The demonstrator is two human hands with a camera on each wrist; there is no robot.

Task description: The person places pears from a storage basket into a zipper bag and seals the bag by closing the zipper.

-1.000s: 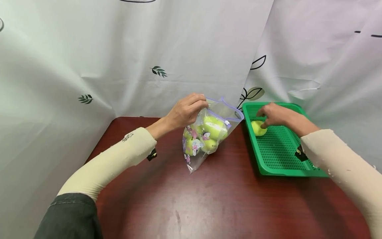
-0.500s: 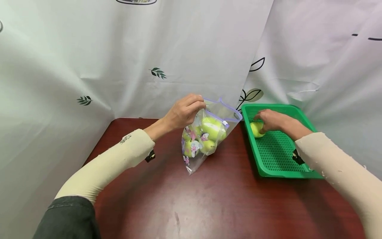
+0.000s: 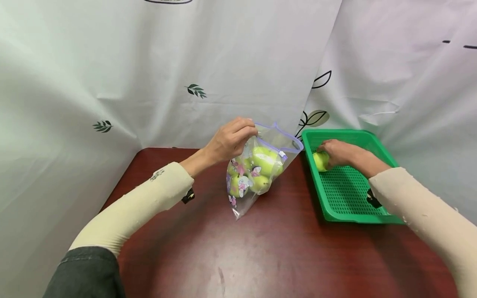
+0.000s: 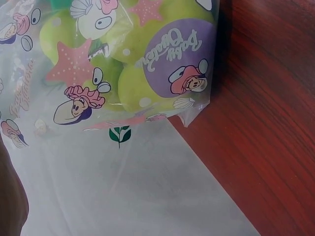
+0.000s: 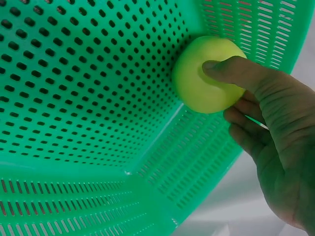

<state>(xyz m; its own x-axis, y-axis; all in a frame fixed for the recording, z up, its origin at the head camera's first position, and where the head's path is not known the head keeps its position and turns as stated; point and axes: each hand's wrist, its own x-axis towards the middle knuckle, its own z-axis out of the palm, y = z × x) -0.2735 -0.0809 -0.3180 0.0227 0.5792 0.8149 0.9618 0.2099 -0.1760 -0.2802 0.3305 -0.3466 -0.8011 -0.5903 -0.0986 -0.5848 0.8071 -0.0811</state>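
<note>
My left hand (image 3: 232,138) pinches the upper left edge of a clear zip bag (image 3: 242,212) with purple trim, a white slider and cartoon prints. Several green apples (image 3: 265,160) fill the bag, which leans with its mouth open to the upper right. In the left wrist view the printed bag (image 4: 78,69) fills the top, and just a sliver of the hand (image 4: 11,196) shows at the left edge. On the right, my right hand (image 3: 338,152) grips a single green apple (image 5: 204,81) inside the green basket (image 3: 325,203). Its thumb presses the apple's top, with fingers curled behind it.
The basket, perforated and shallow, stands at the right of the dark red table (image 3: 261,252). A white curtain (image 3: 167,74) with leaf prints hangs behind the table and along its left side.
My right hand has lowered onto the apple in the basket and taken hold of it. The left hand and the bag have stayed nearly still.
</note>
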